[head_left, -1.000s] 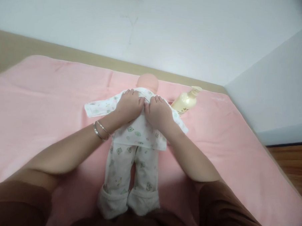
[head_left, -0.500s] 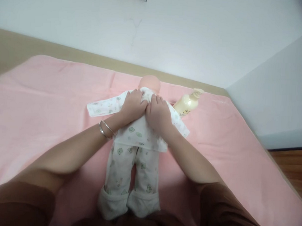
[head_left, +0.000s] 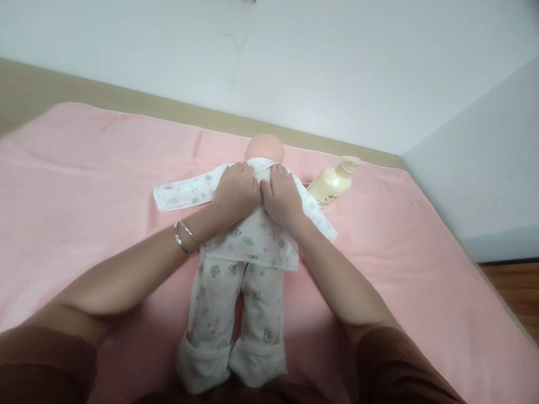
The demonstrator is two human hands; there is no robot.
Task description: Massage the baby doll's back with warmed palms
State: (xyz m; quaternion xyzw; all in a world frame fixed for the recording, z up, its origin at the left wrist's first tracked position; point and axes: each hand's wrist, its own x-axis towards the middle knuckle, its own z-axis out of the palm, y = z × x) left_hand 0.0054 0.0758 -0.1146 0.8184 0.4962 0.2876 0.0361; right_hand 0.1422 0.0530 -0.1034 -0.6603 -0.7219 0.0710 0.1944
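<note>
Both hands are working at the top of a white cotton shirt with a small green print point(head_left: 250, 243), just under the collar point(head_left: 259, 162). The shirt is sitting on a pink, smooth-headed doll point(head_left: 265, 145), which is lying on a pink fabric sheet point(head_left: 94, 218), head away from the wearer. The hem is overlapping the top of white printed pants with folded fleecy cuffs point(head_left: 214, 301). One shirt sleeve point(head_left: 183, 192) is stretching out past the left hand; the other point(head_left: 320, 216) is slanting down past the right, just beside a cream plastic pump bottle point(head_left: 333, 184). Bottle's base is hiding behind that sleeve.

Doing this well, my read: both hands should be loading the cloth evenly so the neckline isn't skewing. Light fingertips, no dragging toward the wearer; thin cotton is probably creasing easily. I'd be lining up the edges at the centre first, then smoothing outward.

Grip: left hand point(head_left: 238, 191) is lying back-up on the upper chest, fingers curling over the cloth near the shoulder, thumb side facing the middle. Right hand point(head_left: 284, 196) is mirroring it, fingertips reaching the collar edge, thumb standing a little apart from the fingers. The thumbs are nearly meeting at the centre. Both hands are touching the shirt; undersides are hiding, so can't tell whether either is pinching fabric or just pressing.
</note>
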